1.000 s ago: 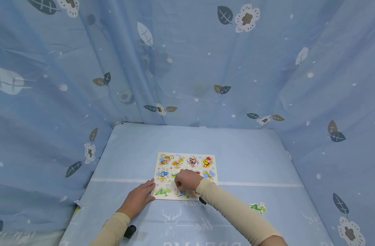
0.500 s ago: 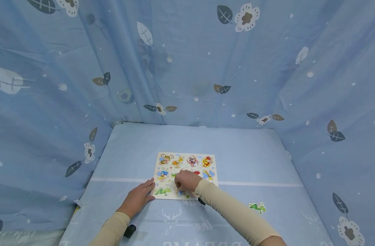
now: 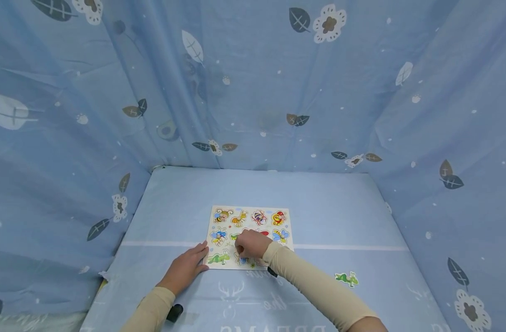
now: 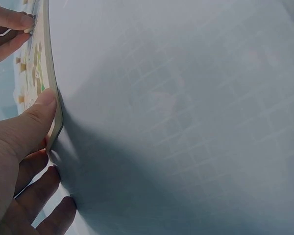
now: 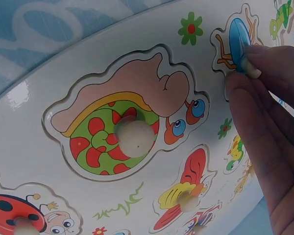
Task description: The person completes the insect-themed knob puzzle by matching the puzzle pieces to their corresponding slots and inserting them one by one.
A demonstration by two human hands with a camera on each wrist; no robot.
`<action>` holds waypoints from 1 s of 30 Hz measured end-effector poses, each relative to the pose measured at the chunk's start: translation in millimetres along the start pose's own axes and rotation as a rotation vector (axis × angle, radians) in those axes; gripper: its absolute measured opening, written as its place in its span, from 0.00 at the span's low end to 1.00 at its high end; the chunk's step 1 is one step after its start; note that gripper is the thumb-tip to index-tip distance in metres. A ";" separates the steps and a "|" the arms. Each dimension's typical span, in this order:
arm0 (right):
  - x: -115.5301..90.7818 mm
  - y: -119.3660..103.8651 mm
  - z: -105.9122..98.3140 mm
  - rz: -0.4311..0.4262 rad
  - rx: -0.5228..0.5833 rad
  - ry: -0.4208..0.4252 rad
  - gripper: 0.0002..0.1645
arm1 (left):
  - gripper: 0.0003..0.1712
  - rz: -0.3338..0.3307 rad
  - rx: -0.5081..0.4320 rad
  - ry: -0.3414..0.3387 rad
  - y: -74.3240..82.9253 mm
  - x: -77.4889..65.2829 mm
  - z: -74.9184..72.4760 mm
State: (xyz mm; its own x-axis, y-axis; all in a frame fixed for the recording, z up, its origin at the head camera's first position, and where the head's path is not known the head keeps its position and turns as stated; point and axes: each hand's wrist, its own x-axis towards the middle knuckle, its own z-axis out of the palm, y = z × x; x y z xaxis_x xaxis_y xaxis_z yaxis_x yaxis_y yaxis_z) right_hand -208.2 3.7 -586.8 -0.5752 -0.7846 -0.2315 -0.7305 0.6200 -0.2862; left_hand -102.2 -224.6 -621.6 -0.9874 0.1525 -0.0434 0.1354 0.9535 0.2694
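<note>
A pale wooden peg puzzle board lies on the table, bearing several colourful insect pieces. My right hand is over its front middle. In the right wrist view, thumb and forefinger pinch the wooden knob of a blue beetle puzzle piece, which lies at its beetle-shaped recess. My left hand rests at the board's front left corner, thumb against the edge and the other fingers relaxed beside it. A snail piece, a ladybird piece and a butterfly piece sit in their recesses.
A loose green grasshopper piece lies on the table to the right of the board. A similar green insect picture shows at the board's front left. Blue patterned curtains surround the cloth-covered table.
Both hands keep their places, the right still at the beetle piece. The head view has shifted very slightly.
</note>
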 end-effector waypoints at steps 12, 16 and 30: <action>-37.1 30.5 -8.0 0.010 0.117 0.016 0.08 | 0.41 0.008 -0.020 -0.003 1.9 0.6 9.6; -61.6 51.8 -13.2 0.059 0.124 0.030 0.06 | 0.41 -0.002 -0.027 -0.010 0.7 0.7 9.0; -190.2 113.9 -1.0 0.321 0.133 0.087 0.08 | 0.41 -0.010 -0.043 -0.030 3.2 1.4 -0.1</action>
State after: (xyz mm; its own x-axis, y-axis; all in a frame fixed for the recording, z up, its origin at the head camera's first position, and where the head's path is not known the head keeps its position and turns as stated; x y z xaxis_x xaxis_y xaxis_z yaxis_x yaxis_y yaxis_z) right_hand -182.3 223.5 -574.4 -0.8010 -0.5435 -0.2510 -0.4565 0.8258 -0.3312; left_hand -103.2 -221.4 -620.7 -0.9857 0.1509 -0.0752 0.1207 0.9431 0.3098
